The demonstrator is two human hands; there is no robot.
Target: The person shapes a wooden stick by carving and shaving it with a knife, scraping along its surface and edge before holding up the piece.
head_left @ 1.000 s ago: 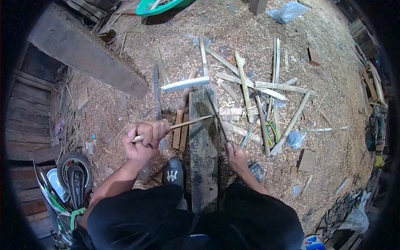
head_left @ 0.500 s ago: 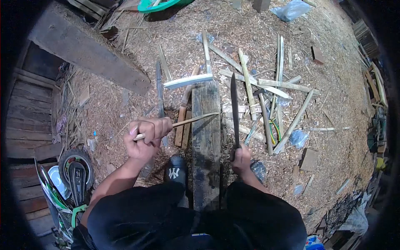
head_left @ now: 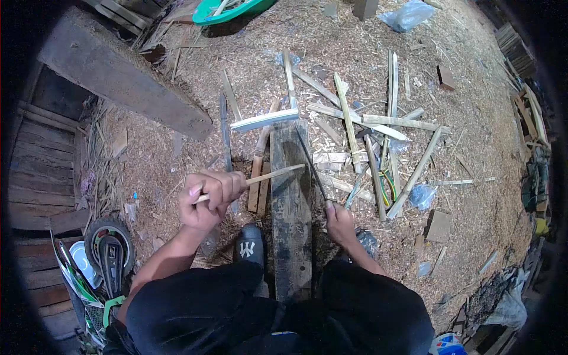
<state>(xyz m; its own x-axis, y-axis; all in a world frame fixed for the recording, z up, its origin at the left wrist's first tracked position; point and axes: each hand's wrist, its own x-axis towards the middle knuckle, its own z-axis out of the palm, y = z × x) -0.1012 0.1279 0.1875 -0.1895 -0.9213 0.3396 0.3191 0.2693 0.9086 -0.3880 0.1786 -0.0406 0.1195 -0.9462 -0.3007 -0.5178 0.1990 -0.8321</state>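
Observation:
My left hand (head_left: 210, 196) is closed around a thin wooden stick (head_left: 273, 174), whose far end lies over the wooden beam (head_left: 291, 236) between my legs. A long machete (head_left: 311, 161) is in my right hand (head_left: 340, 225), fingers wrapped round its handle. Its dark blade slants up and left over the beam, near the tip of the stick; I cannot tell whether they touch. Across the far end of the beam rests a pale split strip of wood (head_left: 265, 120).
Several split wood pieces (head_left: 403, 122) lie crisscrossed on the chip-covered ground to the right. A thick post (head_left: 124, 74) slants in at upper left. A green basin (head_left: 234, 12) sits at the top, a small wheel (head_left: 108, 245) at left, and a plastic bag (head_left: 408, 16) at upper right.
The machete has swung left, its blade going from upright beside the beam to slanting over it. The stick in my left hand has shifted slightly, its far end a little lower.

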